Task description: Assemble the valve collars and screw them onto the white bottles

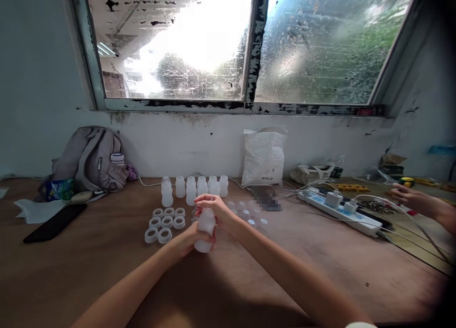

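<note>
Forearms (281,259), then white bottle (205,222), left fingers (205,236) around it, right fingers (205,198) atop

Around the held bottle (206,222), rings (167,226) lie at ten o'clock, the backpack (90,157) beyond, standing bottles (202,184) at twelve, a packet (264,158) at one, a power strip (356,219) at two.

The 2 forearms (138,276) are bare, the right meeting a white edge (359,325).
</note>
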`<state>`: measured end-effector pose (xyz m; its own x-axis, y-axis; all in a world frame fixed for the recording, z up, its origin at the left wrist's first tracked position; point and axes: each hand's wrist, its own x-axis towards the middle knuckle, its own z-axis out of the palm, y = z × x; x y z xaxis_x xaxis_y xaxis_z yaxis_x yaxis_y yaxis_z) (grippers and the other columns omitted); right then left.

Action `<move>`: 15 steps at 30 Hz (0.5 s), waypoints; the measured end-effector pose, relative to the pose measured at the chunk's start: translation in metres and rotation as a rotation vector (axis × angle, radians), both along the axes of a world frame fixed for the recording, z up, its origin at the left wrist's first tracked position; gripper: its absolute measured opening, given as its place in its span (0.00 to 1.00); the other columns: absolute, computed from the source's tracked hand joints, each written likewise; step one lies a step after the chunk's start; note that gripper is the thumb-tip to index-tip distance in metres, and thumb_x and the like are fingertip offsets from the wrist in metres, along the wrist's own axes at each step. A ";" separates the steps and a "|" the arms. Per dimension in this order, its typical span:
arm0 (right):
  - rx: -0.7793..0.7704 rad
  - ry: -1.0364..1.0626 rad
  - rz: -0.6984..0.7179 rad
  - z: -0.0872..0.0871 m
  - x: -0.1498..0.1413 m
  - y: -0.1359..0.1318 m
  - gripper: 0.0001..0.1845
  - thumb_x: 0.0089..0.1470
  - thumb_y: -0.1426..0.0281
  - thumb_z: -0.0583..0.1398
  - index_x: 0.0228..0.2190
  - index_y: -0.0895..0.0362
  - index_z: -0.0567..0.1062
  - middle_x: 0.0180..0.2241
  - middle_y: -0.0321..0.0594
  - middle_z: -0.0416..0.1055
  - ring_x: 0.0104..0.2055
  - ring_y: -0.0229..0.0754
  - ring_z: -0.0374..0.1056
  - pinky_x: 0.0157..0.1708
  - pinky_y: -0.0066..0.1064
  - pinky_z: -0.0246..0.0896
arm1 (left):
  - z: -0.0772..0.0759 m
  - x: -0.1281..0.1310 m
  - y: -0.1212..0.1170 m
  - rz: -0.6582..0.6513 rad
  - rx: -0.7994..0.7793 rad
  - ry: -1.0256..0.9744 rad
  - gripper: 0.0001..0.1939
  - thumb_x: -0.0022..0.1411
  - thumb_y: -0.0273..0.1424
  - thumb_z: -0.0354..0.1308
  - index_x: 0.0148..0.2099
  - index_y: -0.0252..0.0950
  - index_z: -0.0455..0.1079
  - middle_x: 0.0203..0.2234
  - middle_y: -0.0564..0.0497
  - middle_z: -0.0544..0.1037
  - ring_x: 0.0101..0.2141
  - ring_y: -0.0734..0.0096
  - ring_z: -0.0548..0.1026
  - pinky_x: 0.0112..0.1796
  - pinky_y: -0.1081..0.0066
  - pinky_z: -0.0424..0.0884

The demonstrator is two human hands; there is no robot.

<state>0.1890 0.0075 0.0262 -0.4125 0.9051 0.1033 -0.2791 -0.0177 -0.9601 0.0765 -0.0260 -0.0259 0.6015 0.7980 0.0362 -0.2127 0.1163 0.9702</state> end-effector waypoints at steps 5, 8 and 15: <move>-0.049 0.074 -0.053 -0.017 -0.002 0.014 0.09 0.35 0.73 0.60 0.26 0.59 0.70 0.16 0.34 0.67 0.19 0.35 0.63 0.22 0.27 0.56 | -0.009 0.004 0.008 0.198 0.038 0.172 0.06 0.40 0.23 0.53 0.27 0.31 0.63 0.17 0.54 0.66 0.18 0.76 0.66 0.19 0.76 0.59; -0.053 0.097 -0.077 -0.021 -0.003 0.015 0.10 0.35 0.73 0.60 0.27 0.59 0.70 0.16 0.34 0.67 0.18 0.35 0.62 0.21 0.27 0.57 | -0.012 0.008 0.009 0.287 0.090 0.243 0.06 0.39 0.24 0.54 0.26 0.31 0.62 0.16 0.55 0.65 0.17 0.76 0.65 0.18 0.76 0.57; -0.037 0.069 -0.176 -0.014 -0.011 0.011 0.09 0.32 0.72 0.59 0.24 0.58 0.67 0.12 0.31 0.64 0.15 0.34 0.59 0.16 0.26 0.55 | -0.013 0.009 0.013 0.375 0.175 0.289 0.07 0.37 0.23 0.54 0.25 0.31 0.62 0.16 0.55 0.65 0.17 0.78 0.63 0.19 0.77 0.56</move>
<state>0.1775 0.0184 0.0121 -0.2405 0.9664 0.0909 -0.3463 0.0021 -0.9381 0.0854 -0.0129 -0.0392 0.2795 0.9580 0.0635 0.0712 -0.0866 0.9937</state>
